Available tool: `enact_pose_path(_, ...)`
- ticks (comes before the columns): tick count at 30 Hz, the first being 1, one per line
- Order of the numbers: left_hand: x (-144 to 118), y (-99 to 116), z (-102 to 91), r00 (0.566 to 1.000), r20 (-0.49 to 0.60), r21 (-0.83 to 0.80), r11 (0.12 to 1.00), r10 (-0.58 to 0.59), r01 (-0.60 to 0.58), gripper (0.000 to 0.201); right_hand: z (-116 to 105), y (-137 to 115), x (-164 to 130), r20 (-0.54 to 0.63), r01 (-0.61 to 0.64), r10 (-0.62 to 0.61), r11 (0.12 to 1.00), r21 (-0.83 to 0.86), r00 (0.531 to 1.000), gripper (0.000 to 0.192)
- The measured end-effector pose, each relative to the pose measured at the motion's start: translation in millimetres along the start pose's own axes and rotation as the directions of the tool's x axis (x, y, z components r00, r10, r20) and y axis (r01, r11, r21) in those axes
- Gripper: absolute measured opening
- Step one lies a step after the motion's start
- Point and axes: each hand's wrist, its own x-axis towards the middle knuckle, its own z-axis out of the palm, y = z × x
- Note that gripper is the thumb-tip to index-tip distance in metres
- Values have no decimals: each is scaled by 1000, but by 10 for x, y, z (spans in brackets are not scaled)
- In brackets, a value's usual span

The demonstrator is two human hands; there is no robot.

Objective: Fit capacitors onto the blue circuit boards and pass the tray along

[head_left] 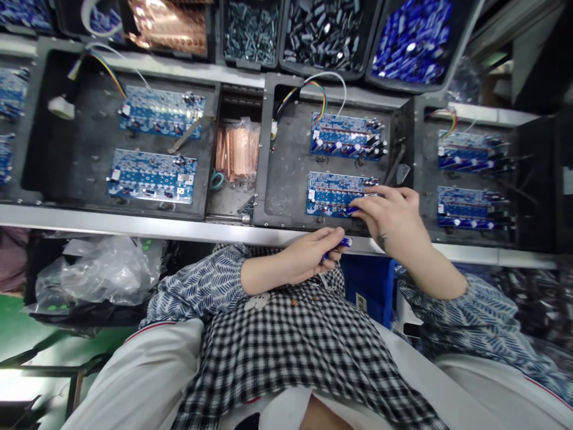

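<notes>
My right hand (391, 221) pinches a blue capacitor (352, 211) at the lower edge of a blue circuit board (319, 194), which lies in the dark tray in front of me. Just left of it, below the metal rail, my left hand (313, 252) is closed around blue capacitors (344, 242), whose ends poke out past the thumb. Higher in the same tray lies a second circuit board (344, 134), with blue and black capacitors along its lower and right edges and coloured wires at its top.
More trays with boards flank this one, a left board (152, 173) and a right board (465, 206). Behind stand bins of blue capacitors (412, 42), black parts (324, 33) and copper strips (170, 24). A metal rail (224, 233) runs along the front. Bagged copper pieces (237, 149) lie between trays.
</notes>
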Motion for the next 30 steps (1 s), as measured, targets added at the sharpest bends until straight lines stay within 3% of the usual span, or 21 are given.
enact_pose_path(8,-48,17,10,995,-34,-49,994,96,-97,22,-37,-153,-60,-45,22,-20,999,44,999,24)
enact_pose_path(11,-67,20,1,993,-63,-38,994,102,-104,18,-84,-257,-150,-68,57,-44,977,206,997,37)
enact_pose_path(15,-122,38,-6,997,-46,12,998,57,-57,16,-101,-327,-153,-9,147,-155,916,372,988,23)
enact_pose_path(20,-180,40,-5,994,-82,22,997,71,-69,33,65,-245,65,-46,-24,32,984,176,998,20)
enact_pose_path(24,-213,46,-51,996,-79,43,998,40,-37,31,146,-226,151,5,24,-24,994,104,1000,23)
enact_pose_path(30,-214,77,-246,997,71,141,989,32,-41,36,92,-251,160,48,77,-78,997,23,996,28)
